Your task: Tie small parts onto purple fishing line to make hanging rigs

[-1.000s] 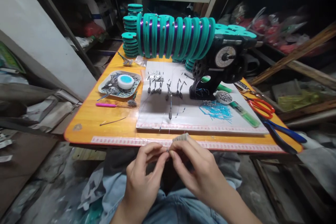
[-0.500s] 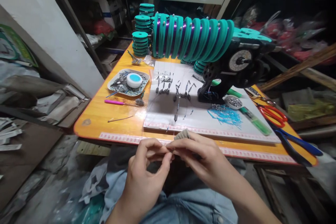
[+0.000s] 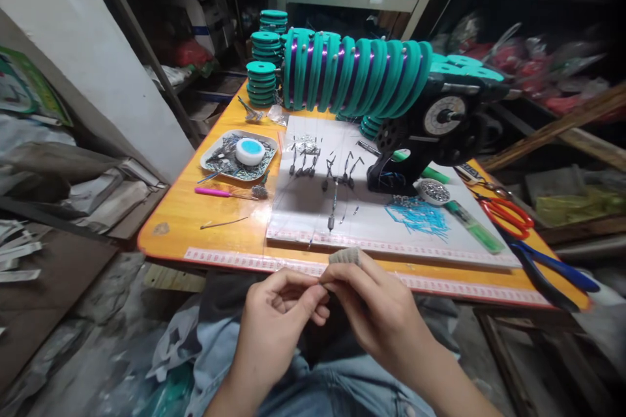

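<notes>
Just past the table's front edge, my left hand (image 3: 276, 319) and my right hand (image 3: 384, 296) meet over my lap. Thumb and forefinger of each are pinched together, nearly touching at the tips. What they hold is too small to make out. A grey wrap (image 3: 346, 257) covers one finger of the right hand. Above the hands, a dark cylindrical weight (image 3: 331, 223) hangs below a thin coiled piece (image 3: 335, 194) over the white board (image 3: 303, 221). Behind it, several small dark weights (image 3: 325, 186) hang from thin lines below a row of teal spools (image 3: 357, 75) wound with purple line.
A tray of small metal parts (image 3: 220, 172) with a white round container is at left, near a pink-handled tool (image 3: 210, 191). The black stand (image 3: 391, 172), blue strips (image 3: 420, 218), a bowl of metal bits (image 3: 434, 191), red-handled pliers (image 3: 511, 215) and blue-handled pliers (image 3: 557, 267) are at right.
My fingertips have shifted slightly right and down and remain pinched together. The right hand has turned a little, and the hanging weight has swung slightly to the right.
</notes>
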{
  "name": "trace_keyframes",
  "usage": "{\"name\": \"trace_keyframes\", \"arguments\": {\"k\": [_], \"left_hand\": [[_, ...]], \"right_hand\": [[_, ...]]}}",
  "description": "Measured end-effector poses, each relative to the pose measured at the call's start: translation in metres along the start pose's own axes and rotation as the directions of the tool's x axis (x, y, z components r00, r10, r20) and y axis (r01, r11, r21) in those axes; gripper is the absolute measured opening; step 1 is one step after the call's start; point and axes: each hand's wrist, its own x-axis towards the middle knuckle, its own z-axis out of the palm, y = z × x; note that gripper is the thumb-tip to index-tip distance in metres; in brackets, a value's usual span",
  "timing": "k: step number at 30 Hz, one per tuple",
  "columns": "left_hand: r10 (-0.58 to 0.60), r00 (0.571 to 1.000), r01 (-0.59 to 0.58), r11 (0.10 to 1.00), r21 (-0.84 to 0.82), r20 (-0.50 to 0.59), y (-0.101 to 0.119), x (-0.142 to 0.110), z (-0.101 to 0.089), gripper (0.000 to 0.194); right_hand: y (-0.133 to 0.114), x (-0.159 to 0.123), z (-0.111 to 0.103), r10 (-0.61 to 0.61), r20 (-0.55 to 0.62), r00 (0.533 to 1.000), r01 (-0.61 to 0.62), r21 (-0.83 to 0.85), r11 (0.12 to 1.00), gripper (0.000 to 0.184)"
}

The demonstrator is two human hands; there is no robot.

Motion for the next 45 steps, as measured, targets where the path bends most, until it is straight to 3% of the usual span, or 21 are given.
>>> {"name": "trace_keyframes", "arguments": {"k": [6,8,10,11,12,14,16,19,22,27,29,33,36,40,45], "left_hand": [[-0.066,0.996,0.062,0.995,-0.073,-0.062,0.003,-0.007,0.009,0.022],[-0.067,0.993,0.059,0.995,-0.076,-0.096,0.004,-0.01,0.012,0.024],[-0.061,0.992,0.051,0.995,-0.085,-0.114,0.003,-0.012,0.012,0.026],[-0.057,0.992,0.046,0.994,-0.095,-0.116,0.002,-0.012,0.012,0.027],[-0.057,0.992,0.044,0.993,-0.108,-0.116,0.001,-0.013,0.012,0.028],[-0.053,0.992,0.038,0.991,-0.132,-0.116,-0.001,-0.013,0.011,0.029],[-0.013,0.995,-0.004,0.987,-0.16,-0.104,-0.002,-0.012,0.01,0.028],[0.051,0.997,-0.062,0.971,-0.231,-0.055,0.0,-0.01,0.011,0.024],[-0.013,1.0,0.017,0.938,-0.345,0.014,0.006,-0.008,0.018,0.019],[-0.122,0.983,0.167,0.897,-0.41,0.135,0.012,-0.007,0.038,0.018],[-0.128,0.985,0.167,0.894,-0.416,0.119,0.011,-0.007,0.043,0.019],[-0.186,0.98,0.197,0.838,-0.508,0.073,0.006,-0.007,0.043,0.016],[-0.335,0.934,0.335,0.697,-0.634,0.124,0.006,-0.008,0.042,0.013],[-0.58,0.802,0.49,0.502,-0.712,0.143,0.012,-0.006,0.048,0.037],[-0.618,0.752,0.57,0.432,-0.699,0.231,0.015,-0.002,0.055,0.048]], "right_hand": [[-0.002,-0.004,-0.008,-0.016,-0.031,0.999,0.016,0.017,1.0,0.019],[0.004,-0.003,-0.018,0.007,-0.221,0.975,-0.033,-0.113,0.993,0.022],[0.016,0.001,-0.032,0.007,-0.475,0.88,-0.177,-0.315,0.933,0.034],[0.023,0.003,-0.04,-0.012,-0.543,0.84,-0.252,-0.409,0.877,0.041],[0.03,0.006,-0.046,-0.034,-0.558,0.829,-0.298,-0.492,0.818,0.044],[0.036,0.008,-0.057,-0.057,-0.498,0.865,-0.296,-0.599,0.744,0.031],[0.029,0.004,-0.062,-0.103,-0.458,0.883,-0.223,-0.602,0.767,0.012],[-0.002,-0.012,-0.054,-0.18,-0.431,0.884,-0.054,-0.477,0.877,0.025],[-0.031,-0.028,-0.03,-0.143,-0.284,0.948,0.046,-0.324,0.945,0.024],[-0.03,-0.039,-0.005,-0.133,-0.15,0.98,0.075,-0.341,0.937,0.029],[-0.023,-0.047,-0.011,-0.162,-0.16,0.974,0.093,-0.367,0.925,0.035],[-0.012,-0.062,-0.034,-0.16,-0.347,0.924,-0.027,-0.476,0.879,0.045],[-0.005,-0.066,-0.046,-0.148,-0.403,0.903,-0.086,-0.508,0.857,0.048],[0.0,-0.062,-0.047,-0.151,-0.404,0.902,-0.079,-0.497,0.864,0.043],[0.005,-0.06,-0.047,-0.151,-0.387,0.91,-0.059,-0.48,0.875,0.038]]}}
